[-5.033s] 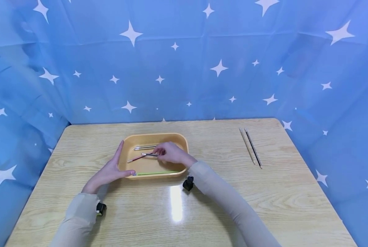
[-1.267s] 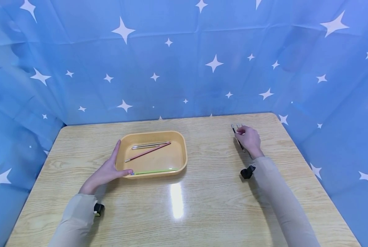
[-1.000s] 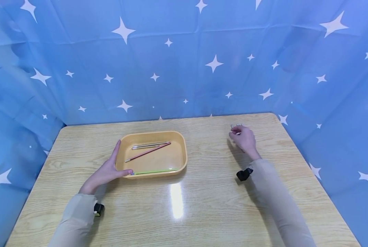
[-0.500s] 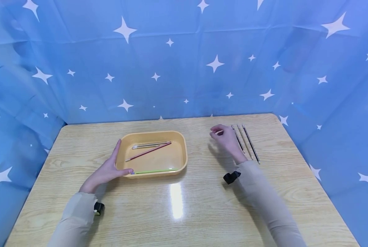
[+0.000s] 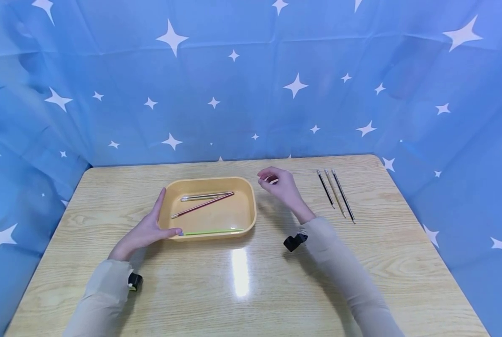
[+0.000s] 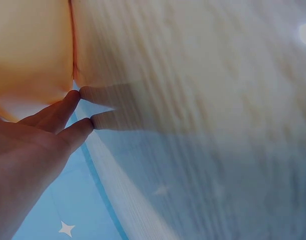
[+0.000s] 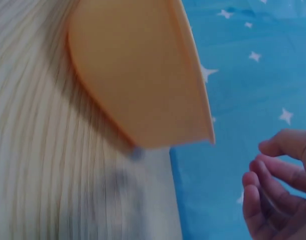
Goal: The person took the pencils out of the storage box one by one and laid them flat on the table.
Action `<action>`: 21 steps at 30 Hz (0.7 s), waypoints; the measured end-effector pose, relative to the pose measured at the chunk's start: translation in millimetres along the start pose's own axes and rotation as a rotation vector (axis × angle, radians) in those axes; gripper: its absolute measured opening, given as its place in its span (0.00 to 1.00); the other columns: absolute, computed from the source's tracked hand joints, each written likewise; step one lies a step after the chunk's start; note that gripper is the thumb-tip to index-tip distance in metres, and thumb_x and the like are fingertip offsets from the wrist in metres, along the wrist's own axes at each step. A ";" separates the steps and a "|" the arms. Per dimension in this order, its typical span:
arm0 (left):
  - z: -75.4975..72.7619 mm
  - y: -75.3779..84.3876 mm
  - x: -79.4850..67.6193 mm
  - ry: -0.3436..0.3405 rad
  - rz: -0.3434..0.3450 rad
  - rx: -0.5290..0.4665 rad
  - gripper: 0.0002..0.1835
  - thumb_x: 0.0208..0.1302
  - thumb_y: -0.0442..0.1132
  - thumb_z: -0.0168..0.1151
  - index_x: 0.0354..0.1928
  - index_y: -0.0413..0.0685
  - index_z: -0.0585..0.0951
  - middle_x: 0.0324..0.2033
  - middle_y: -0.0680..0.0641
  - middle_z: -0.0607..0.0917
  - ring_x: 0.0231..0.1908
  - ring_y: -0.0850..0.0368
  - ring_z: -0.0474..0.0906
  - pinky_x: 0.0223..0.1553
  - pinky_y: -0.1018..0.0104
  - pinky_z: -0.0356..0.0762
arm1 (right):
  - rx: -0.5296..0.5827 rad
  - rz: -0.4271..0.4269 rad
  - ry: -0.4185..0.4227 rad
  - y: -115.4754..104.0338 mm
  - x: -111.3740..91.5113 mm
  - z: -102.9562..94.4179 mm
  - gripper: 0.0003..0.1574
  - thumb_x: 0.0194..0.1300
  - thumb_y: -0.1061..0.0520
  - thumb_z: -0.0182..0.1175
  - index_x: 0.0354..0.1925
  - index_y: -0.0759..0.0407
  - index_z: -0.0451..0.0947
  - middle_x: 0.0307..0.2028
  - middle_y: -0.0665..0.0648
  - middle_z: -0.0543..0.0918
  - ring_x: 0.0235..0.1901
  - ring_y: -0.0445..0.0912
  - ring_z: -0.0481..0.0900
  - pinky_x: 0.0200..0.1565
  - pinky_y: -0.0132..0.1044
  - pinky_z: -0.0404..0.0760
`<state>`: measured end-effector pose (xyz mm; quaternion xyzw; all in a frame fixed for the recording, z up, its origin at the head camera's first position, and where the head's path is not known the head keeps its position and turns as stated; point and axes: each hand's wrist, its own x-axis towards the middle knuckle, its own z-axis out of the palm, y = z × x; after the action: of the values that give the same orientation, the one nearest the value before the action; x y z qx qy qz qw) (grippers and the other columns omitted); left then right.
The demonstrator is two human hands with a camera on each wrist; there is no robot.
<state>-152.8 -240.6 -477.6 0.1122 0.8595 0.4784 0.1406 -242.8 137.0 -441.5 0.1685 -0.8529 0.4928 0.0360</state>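
In the head view my left hand [image 5: 147, 229] rests at the left end of a yellow tray [image 5: 251, 220], its fingers and thumb spread straight along the rim. The left wrist view shows fingertips [image 6: 72, 97] at the tray's outer wall. Inside the tray, a red pencil [image 5: 200, 206] lies slantwise beside two pencils [image 5: 206, 195], and a green pencil [image 5: 213, 232] lies along the near wall. My right hand [image 5: 285, 191] hovers just right of the tray, fingers loosely bent and nothing in them; the right wrist view shows it beyond the tray's corner [image 7: 142, 90].
On the right of the wooden table [image 5: 385, 276], a short dark pencil [image 5: 325, 189], a tan pencil [image 5: 335, 194] and a longer black pencil [image 5: 343, 196] lie side by side. A blue starred curtain [image 5: 234, 93] stands behind the table.
My right hand took a dark pencil from the tray, laid it left of the two table pencils and let go, then moved left toward the tray. My left hand has stayed at the tray.
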 end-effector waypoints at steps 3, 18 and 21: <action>-0.2 0.1 0.4 -0.003 0.002 -0.004 0.66 0.55 0.45 0.73 0.75 0.56 0.26 0.74 0.37 0.35 0.70 0.31 0.38 0.64 0.32 0.44 | 0.011 -0.020 -0.020 -7.0 2.9 8.6 0.11 0.61 0.65 0.63 0.43 0.67 0.82 0.36 0.60 0.85 0.35 0.51 0.81 0.41 0.41 0.80; 0.1 -2.0 0.3 -0.002 0.001 -0.009 0.66 0.55 0.46 0.73 0.74 0.61 0.26 0.74 0.37 0.35 0.70 0.31 0.39 0.63 0.32 0.45 | 0.014 -0.147 -0.259 -27.8 10.0 61.9 0.13 0.60 0.68 0.63 0.45 0.68 0.81 0.37 0.57 0.83 0.35 0.46 0.80 0.39 0.31 0.80; 0.0 -2.3 0.7 -0.004 0.006 -0.009 0.66 0.55 0.45 0.73 0.74 0.61 0.26 0.74 0.37 0.35 0.70 0.30 0.38 0.63 0.31 0.44 | 0.017 -0.174 -0.309 -29.5 10.6 74.4 0.13 0.60 0.68 0.63 0.45 0.69 0.81 0.36 0.58 0.84 0.36 0.46 0.80 0.39 0.29 0.79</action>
<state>-153.6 -241.6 -479.7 0.1149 0.8568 0.4823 0.1413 -235.5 57.4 -452.7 0.3159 -0.8262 0.4633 -0.0544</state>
